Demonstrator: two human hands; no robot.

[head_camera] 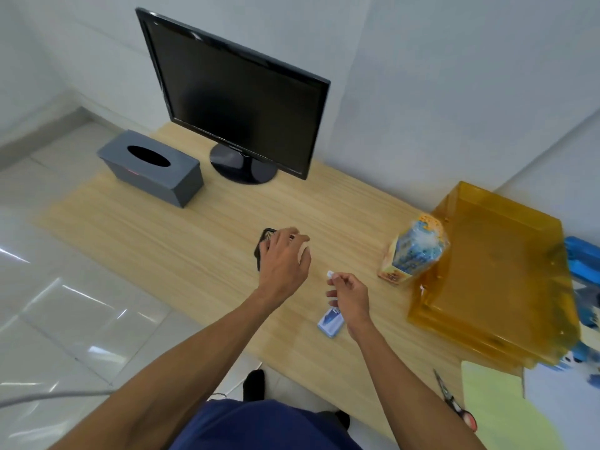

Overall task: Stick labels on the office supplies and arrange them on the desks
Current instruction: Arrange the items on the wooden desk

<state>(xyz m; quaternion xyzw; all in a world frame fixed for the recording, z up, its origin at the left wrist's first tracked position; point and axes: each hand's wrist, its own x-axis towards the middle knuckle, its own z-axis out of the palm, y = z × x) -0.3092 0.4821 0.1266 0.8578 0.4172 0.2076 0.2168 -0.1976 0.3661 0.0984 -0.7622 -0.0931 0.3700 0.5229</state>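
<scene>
A black mesh holder [263, 238] stands on the wooden desk [201, 228], mostly hidden under my left hand [284, 259], whose curled fingers hold its rim. To the right, my right hand [349, 293] pinches a small white label [330, 274] between thumb and forefinger, just above the desk. A light blue label sheet or packet [330, 323] lies on the desk under my right wrist. A wrapped blue and yellow pack [414, 251] stands further right.
A black monitor [240, 95] and a grey tissue box [151, 167] stand at the back of the desk. Stacked amber trays [496, 274] sit at the right. Scissors [454, 401] and a pale green sheet [496, 407] lie near the front right edge.
</scene>
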